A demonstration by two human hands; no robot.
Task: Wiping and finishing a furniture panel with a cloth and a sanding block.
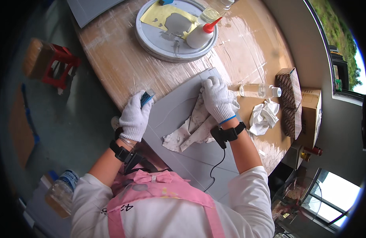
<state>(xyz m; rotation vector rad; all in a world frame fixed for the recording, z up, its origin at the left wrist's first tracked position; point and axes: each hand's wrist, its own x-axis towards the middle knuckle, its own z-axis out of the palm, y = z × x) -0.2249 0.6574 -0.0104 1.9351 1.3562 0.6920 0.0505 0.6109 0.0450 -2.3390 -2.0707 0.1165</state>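
Note:
My left hand, in a white knit glove, is closed around a small blue tool with a pale, clear-looking edge, possibly a scraper. It is held beside the left edge of a flat grey panel. My right hand, gloved too, lies over the panel near its far corner, fingers curled on a stained whitish rag. Folds of the rag spread across the panel toward me and show on the hand's right side. The palm side of my right hand is hidden.
On the film-wrapped table, a round grey lid carries yellow paper and a red-tipped squeeze bottle. Rightward lie a clear bottle, a crumpled white cloth and boxes. A red stool stands left.

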